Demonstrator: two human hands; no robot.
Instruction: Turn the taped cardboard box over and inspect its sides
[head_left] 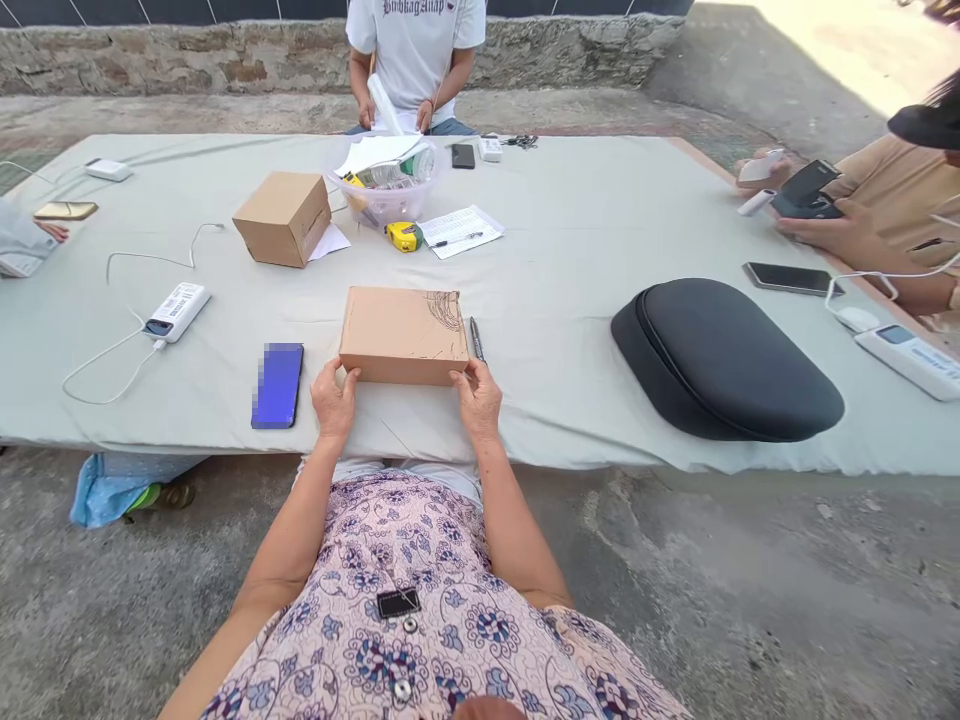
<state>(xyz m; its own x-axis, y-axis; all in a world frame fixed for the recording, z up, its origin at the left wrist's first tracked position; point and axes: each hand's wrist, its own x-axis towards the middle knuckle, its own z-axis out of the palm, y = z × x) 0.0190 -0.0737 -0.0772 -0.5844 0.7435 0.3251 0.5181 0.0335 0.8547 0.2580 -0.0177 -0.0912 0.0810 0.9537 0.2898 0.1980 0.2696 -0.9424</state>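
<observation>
Near the frame's center, the left hand (pixel 334 400) and right hand (pixel 478 400) are pinching the near corners of a cardboard box (pixel 401 335), which is resting on the desk (pixel 555 420). They are apparently steadying it; shifting it would call for even grips, sparing the pen (pixel 477 340) alongside.

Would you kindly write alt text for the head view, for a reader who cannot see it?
A person's left grip and right grip hold the near corners of a closed cardboard box on a cloth-covered table. A phone lies to the box's left, a pen beside its right edge, and a rounded black case-like object farther right. Other people are around the table.
</observation>
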